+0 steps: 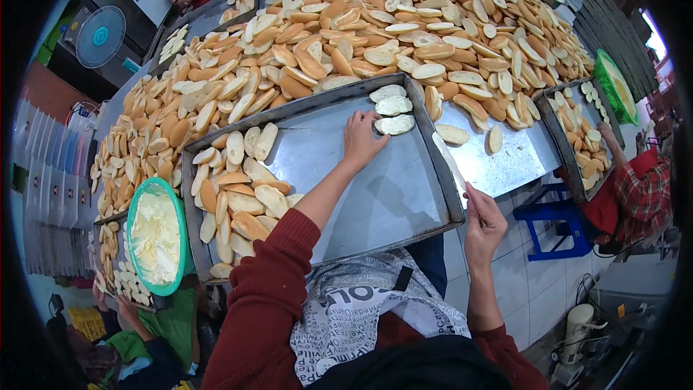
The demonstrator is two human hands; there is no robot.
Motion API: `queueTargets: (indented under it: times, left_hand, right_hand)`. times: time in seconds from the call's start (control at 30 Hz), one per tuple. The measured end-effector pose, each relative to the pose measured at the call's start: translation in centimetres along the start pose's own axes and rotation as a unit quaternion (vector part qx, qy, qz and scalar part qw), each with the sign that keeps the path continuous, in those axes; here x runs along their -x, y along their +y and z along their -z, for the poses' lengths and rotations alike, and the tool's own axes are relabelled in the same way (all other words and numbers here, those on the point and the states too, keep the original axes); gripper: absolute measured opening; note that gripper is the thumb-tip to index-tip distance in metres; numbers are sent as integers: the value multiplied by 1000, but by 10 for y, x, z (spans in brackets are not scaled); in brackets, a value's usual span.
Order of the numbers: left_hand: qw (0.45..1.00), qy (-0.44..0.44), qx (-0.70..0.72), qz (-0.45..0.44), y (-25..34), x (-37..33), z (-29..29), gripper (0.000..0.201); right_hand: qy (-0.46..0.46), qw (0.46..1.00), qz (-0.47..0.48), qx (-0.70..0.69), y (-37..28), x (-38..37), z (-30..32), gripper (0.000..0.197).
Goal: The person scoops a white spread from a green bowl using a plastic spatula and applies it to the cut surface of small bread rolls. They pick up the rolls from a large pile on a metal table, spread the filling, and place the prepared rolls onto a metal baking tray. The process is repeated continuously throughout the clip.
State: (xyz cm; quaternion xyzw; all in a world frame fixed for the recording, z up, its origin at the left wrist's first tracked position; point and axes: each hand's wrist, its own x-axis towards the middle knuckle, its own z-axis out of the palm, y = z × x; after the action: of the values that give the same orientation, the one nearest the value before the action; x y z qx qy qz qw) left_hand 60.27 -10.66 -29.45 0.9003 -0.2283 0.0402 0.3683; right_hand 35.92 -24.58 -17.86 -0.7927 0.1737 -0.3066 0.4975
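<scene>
A large metal tray [339, 235] lies before me. Three halved bread slices with a pale creamy spread [390, 91] form a column in its upper right corner. My left hand [363, 139] pinches the left end of the lowest coated slice [395, 125], which rests on the tray. By the tray's right rim, my right hand [483, 222] is closed round the handle of a spreading knife [450, 162], its long blade pointing up and away. Plain halved bread slices [245, 204] are heaped in the tray's left part.
A huge pile of halved bread [346, 36] covers the table behind the tray. A green basin of creamy spread [157, 238] sits left. Other people work at trays around the table; one, in a plaid sleeve [646, 188], is at right. A blue stool [552, 220] stands below.
</scene>
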Motion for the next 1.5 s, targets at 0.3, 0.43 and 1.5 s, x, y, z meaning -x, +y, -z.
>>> queueTargets:
  times: [0.3,0.43,1.5]
  left_hand:
    - [994,84,47,54,8,3,6,44]
    - [993,53,35,100,-14,19,56,33]
    - [730,199,583,297,-64,228,196,38]
  right_hand:
    - [-16,1000,7,2,-5,3,-6,29]
    - [-27,999,24,8,-2,2,-13,28]
    - [-532,626,567,66,-228,99,-423,39]
